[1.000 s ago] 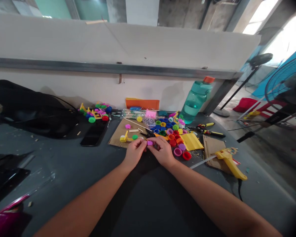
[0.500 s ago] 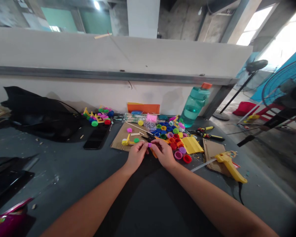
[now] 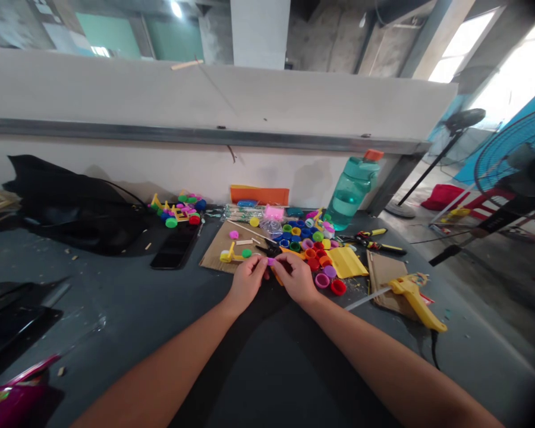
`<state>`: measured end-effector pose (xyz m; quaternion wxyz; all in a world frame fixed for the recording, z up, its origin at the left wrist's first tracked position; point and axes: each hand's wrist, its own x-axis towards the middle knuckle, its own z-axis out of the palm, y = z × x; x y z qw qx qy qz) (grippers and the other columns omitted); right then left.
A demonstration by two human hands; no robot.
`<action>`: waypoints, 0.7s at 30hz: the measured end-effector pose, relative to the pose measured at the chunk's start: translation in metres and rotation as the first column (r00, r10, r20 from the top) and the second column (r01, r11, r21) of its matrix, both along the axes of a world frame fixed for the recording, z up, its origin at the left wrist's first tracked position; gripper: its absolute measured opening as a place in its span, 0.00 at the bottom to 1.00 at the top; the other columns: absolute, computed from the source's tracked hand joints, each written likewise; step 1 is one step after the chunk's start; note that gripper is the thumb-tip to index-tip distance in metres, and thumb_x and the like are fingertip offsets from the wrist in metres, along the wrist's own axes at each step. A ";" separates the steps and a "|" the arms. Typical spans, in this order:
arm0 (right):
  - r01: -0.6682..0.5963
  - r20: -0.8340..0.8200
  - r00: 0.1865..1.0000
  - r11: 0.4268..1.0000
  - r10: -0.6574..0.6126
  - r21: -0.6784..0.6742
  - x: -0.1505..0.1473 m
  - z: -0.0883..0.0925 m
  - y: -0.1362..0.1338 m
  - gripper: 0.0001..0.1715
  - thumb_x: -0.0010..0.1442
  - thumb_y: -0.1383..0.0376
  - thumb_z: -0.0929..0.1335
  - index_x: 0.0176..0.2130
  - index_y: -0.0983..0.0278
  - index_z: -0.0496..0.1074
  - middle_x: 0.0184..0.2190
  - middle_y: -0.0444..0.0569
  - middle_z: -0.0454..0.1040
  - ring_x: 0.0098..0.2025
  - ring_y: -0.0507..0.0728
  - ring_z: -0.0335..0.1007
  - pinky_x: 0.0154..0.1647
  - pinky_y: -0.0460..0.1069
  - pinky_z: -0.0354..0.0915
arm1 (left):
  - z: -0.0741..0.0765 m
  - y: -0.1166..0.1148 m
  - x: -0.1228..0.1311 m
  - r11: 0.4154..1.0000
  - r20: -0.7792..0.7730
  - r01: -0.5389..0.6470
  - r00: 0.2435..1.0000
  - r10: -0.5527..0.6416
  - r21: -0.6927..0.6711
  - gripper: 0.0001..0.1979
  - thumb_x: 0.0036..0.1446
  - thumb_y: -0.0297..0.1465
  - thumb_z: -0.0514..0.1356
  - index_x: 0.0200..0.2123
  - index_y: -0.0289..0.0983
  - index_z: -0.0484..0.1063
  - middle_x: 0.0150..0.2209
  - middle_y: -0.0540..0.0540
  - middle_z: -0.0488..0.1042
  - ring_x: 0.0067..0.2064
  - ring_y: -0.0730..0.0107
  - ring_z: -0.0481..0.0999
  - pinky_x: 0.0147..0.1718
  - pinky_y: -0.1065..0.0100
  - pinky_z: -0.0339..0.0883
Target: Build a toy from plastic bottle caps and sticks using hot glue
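Note:
My left hand and my right hand meet over the dark table, fingers pinched together. Between the fingertips of both sits a small purple bottle cap. An orange piece shows under my right fingers; I cannot make out what it is. Just beyond my hands lies a heap of coloured bottle caps, with a pink cap and a red cap loose beside my right hand. A brown cardboard sheet carries a yellow stick-and-cap piece.
A yellow glue gun rests on cardboard at the right. A teal water bottle stands against the wall, near an orange folder. A black phone, a black bag and a small cap model lie left. Yellow sheet.
The view has tilted up a little since a second ago. My hands stay together on the purple cap, with only small finger shifts.

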<state>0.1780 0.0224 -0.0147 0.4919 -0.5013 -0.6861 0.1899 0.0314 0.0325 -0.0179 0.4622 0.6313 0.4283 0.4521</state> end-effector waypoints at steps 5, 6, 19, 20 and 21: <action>0.017 0.002 1.000 1.000 -0.017 0.000 0.000 0.000 0.000 0.09 0.59 0.62 0.64 0.33 0.63 0.71 0.28 0.46 0.73 0.30 0.53 0.68 0.32 0.47 0.64 | 0.002 -0.001 0.001 1.000 0.009 -0.010 1.000 0.010 -0.007 0.14 0.59 0.41 0.51 0.29 0.36 0.67 0.21 0.54 0.65 0.18 0.79 0.60 0.16 0.75 0.53; 0.018 -0.002 1.000 1.000 -0.018 0.004 0.000 0.000 0.000 0.09 0.59 0.62 0.64 0.33 0.63 0.71 0.29 0.46 0.73 0.30 0.53 0.68 0.33 0.47 0.64 | 0.002 -0.002 0.002 1.000 0.013 -0.015 1.000 0.015 -0.010 0.14 0.59 0.41 0.51 0.30 0.37 0.66 0.21 0.54 0.65 0.18 0.79 0.60 0.16 0.75 0.53; -0.025 -0.043 0.999 0.999 0.026 0.019 -0.001 -0.003 -0.001 0.14 0.53 0.64 0.68 0.43 0.61 0.70 0.35 0.47 0.72 0.32 0.53 0.68 0.32 0.47 0.66 | 0.002 0.000 0.002 0.995 0.123 0.003 0.992 0.010 -0.101 0.13 0.55 0.41 0.55 0.33 0.36 0.68 0.20 0.55 0.64 0.17 0.80 0.59 0.14 0.76 0.52; -0.033 -0.035 0.999 0.999 0.033 0.025 -0.001 -0.003 -0.001 0.15 0.53 0.65 0.68 0.43 0.61 0.70 0.36 0.47 0.72 0.34 0.54 0.68 0.34 0.48 0.67 | 0.002 0.000 0.002 0.995 0.124 0.012 0.992 0.001 -0.104 0.13 0.55 0.40 0.56 0.34 0.36 0.68 0.20 0.55 0.64 0.17 0.80 0.60 0.15 0.76 0.52; -0.044 -0.024 0.999 0.999 0.045 0.031 0.000 -0.002 -0.001 0.15 0.53 0.65 0.68 0.43 0.60 0.71 0.37 0.48 0.72 0.35 0.54 0.68 0.36 0.48 0.67 | 0.002 0.000 0.002 0.995 0.124 0.021 0.992 -0.008 -0.102 0.12 0.55 0.40 0.56 0.34 0.36 0.69 0.20 0.55 0.64 0.18 0.80 0.60 0.15 0.76 0.53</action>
